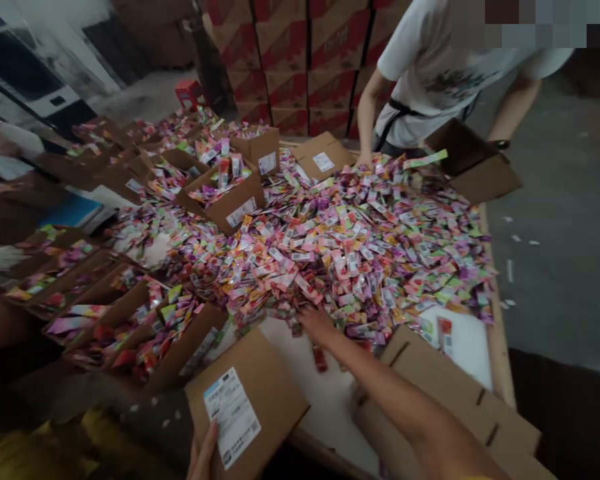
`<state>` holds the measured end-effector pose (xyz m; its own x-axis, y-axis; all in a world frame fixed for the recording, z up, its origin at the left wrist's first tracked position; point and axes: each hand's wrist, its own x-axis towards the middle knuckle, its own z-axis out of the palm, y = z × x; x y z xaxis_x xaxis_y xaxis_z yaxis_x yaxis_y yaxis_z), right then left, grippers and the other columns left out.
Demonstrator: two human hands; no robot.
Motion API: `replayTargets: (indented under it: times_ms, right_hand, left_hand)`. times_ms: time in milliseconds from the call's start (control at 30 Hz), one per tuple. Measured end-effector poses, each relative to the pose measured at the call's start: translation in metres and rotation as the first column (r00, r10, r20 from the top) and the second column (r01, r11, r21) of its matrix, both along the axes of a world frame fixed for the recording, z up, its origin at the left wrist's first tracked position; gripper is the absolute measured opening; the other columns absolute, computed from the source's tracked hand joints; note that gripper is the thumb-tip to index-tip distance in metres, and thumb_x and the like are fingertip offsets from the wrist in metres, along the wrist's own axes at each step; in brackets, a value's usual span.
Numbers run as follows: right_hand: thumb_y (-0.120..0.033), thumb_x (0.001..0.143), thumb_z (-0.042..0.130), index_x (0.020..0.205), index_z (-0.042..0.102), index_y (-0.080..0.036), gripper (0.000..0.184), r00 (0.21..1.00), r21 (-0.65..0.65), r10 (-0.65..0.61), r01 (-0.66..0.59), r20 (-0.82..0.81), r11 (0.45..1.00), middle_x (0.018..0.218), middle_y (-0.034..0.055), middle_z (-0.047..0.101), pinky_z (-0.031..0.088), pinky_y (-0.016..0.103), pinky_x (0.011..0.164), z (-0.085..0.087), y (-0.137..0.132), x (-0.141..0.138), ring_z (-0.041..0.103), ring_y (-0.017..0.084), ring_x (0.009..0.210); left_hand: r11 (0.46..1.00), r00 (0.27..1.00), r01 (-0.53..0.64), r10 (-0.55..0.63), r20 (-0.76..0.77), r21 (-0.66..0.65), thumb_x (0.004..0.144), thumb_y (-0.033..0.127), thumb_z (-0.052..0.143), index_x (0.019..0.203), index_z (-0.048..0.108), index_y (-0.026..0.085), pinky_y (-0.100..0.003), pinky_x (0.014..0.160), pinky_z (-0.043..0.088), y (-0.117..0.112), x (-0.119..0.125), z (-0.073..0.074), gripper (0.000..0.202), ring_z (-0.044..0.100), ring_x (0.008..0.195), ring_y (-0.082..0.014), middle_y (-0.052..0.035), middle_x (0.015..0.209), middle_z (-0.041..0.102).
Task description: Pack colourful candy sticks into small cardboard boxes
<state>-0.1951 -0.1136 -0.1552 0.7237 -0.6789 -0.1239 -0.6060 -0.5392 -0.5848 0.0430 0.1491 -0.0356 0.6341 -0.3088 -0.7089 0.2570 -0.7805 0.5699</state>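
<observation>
My right hand [316, 323] reaches out flat, palm down, to the near edge of the big heap of small bright packets [350, 247], pink, orange, green and purple, that covers the pale tabletop [325, 393]. Its fingers are buried among the packets at the rim of the heap, so I cannot tell whether they are spread or closed on anything. Just below that hand, toward 6 o'clock, one loose red packet [320, 358] lies alone on the bare table.

My left hand [203, 455] is at the bottom edge of the view. Only the fingers show; they rest against the lower edge of a brown cardboard flap with a white printed label [245, 400], which stands at 7 o'clock from my right hand. I cannot tell how firmly they hold it.

At 9 o'clock from the heap stands a row of open brown cartons with packets in them [145, 327]. At 11 o'clock, more open cartons with white labels [225, 193] sit at the heap's far edge. At 5 o'clock from my right hand lie flat folded cardboard sheets [445, 393].

Across the table, at 1 o'clock, another person in a white T-shirt [430, 73] leans over the heap, one hand [364, 159] down on the packets, beside an open brown box [473, 163]. Behind them, at 12 o'clock, red and brown cartons are stacked in a wall [300, 60].
</observation>
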Motion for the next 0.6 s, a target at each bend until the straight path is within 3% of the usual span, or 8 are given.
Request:
replayTargets:
  times_ms: [67, 133, 233, 300, 400, 433, 500, 600]
  right_hand:
    - [-0.014, 0.085, 0.058, 0.113, 0.068, -0.019, 0.031, 0.988, 0.088, -0.106, 0.096, 0.115, 0.991, 0.119, 0.0092, 0.069, 0.041, 0.040, 0.105, 0.012, -0.012, -0.060, 0.055, 0.022, 0.119]
    - [-0.026, 0.082, 0.064, 0.106, 0.072, -0.021, 0.026, 0.877, 0.267, -0.431, 0.372, 0.212, 0.889, 0.111, 0.0055, 0.072, 0.045, 0.034, 0.099, 0.024, -0.023, -0.122, 0.061, 0.021, 0.109]
    - [-0.040, 0.078, 0.064, 0.110, 0.070, -0.017, 0.039, 0.403, 0.384, -0.911, 0.830, 0.086, 0.403, 0.115, 0.0090, 0.070, 0.043, 0.037, 0.100, 0.038, -0.040, -0.216, 0.061, 0.024, 0.108]
    - [-0.044, 0.077, 0.062, 0.123, 0.060, -0.009, 0.058, 0.094, 0.294, -0.995, 0.953, -0.037, 0.079, 0.128, 0.0199, 0.061, 0.036, 0.046, 0.107, 0.041, -0.049, -0.273, 0.052, 0.032, 0.121]
    - [-0.051, 0.075, 0.063, 0.133, 0.045, 0.003, 0.082, -0.208, 0.223, -0.960, 0.943, -0.187, -0.248, 0.136, 0.0368, 0.045, 0.024, 0.063, 0.107, 0.033, -0.062, -0.321, 0.036, 0.045, 0.132]
    - [-0.054, 0.075, 0.063, 0.135, 0.042, 0.006, 0.087, -0.256, 0.225, -0.941, 0.926, -0.221, -0.304, 0.138, 0.0406, 0.040, 0.022, 0.066, 0.106, 0.028, -0.066, -0.323, 0.033, 0.048, 0.134]
    - [-0.057, 0.075, 0.063, 0.136, 0.039, 0.010, 0.094, -0.261, 0.262, -0.936, 0.911, -0.235, -0.320, 0.142, 0.0434, 0.031, 0.020, 0.066, 0.108, 0.015, -0.075, -0.303, 0.027, 0.050, 0.137]
    - [-0.058, 0.071, 0.068, 0.132, 0.050, 0.001, 0.087, -0.118, 0.386, -0.982, 0.907, -0.145, -0.166, 0.145, 0.0329, 0.038, 0.022, 0.054, 0.115, -0.003, -0.083, -0.230, 0.029, 0.041, 0.140]
  left_hand:
    - [0.998, 0.990, -0.062, 0.059, -0.130, -0.018, 0.073, 0.055, 0.072, 0.138, 0.047, 0.025, -0.051, 0.112, 0.038, -0.032, -0.022, -0.015, 0.076, 0.042, 0.138, -0.0322, -0.0102, 0.136, 0.061]
    - [0.989, 0.960, -0.151, 0.146, -0.237, -0.002, 0.077, 0.051, 0.069, 0.143, 0.041, 0.027, -0.049, 0.104, 0.048, -0.060, -0.040, -0.027, 0.076, 0.056, 0.126, -0.0318, -0.0096, 0.127, 0.067]
    - [0.976, 0.948, -0.206, 0.216, -0.233, 0.066, 0.088, 0.046, 0.055, 0.150, 0.030, 0.030, -0.048, 0.098, 0.053, -0.093, -0.054, -0.037, 0.069, 0.061, 0.120, -0.0307, -0.0054, 0.121, 0.071]
    - [0.978, 0.958, -0.185, 0.202, -0.203, 0.100, 0.090, 0.046, 0.051, 0.151, 0.028, 0.032, -0.048, 0.097, 0.054, -0.107, -0.057, -0.039, 0.067, 0.060, 0.121, -0.0307, -0.0033, 0.120, 0.071]
    - [0.986, 0.959, -0.124, 0.148, -0.242, 0.112, 0.085, 0.045, 0.061, 0.149, 0.035, 0.029, -0.048, 0.095, 0.055, -0.116, -0.057, -0.040, 0.071, 0.065, 0.113, -0.0321, -0.0066, 0.116, 0.073]
    - [0.989, 0.955, -0.102, 0.128, -0.269, 0.110, 0.083, 0.045, 0.064, 0.147, 0.037, 0.028, -0.047, 0.094, 0.056, -0.117, -0.057, -0.040, 0.072, 0.067, 0.109, -0.0319, -0.0081, 0.114, 0.073]
    - [0.994, 0.941, -0.060, 0.088, -0.328, 0.094, 0.080, 0.043, 0.068, 0.145, 0.042, 0.027, -0.044, 0.093, 0.056, -0.117, -0.058, -0.041, 0.071, 0.069, 0.105, -0.0299, -0.0089, 0.114, 0.073]
    - [0.996, 0.936, -0.040, 0.067, -0.346, 0.085, 0.082, 0.040, 0.068, 0.145, 0.041, 0.028, -0.039, 0.094, 0.056, -0.120, -0.061, -0.044, 0.069, 0.069, 0.104, -0.0266, -0.0070, 0.114, 0.073]
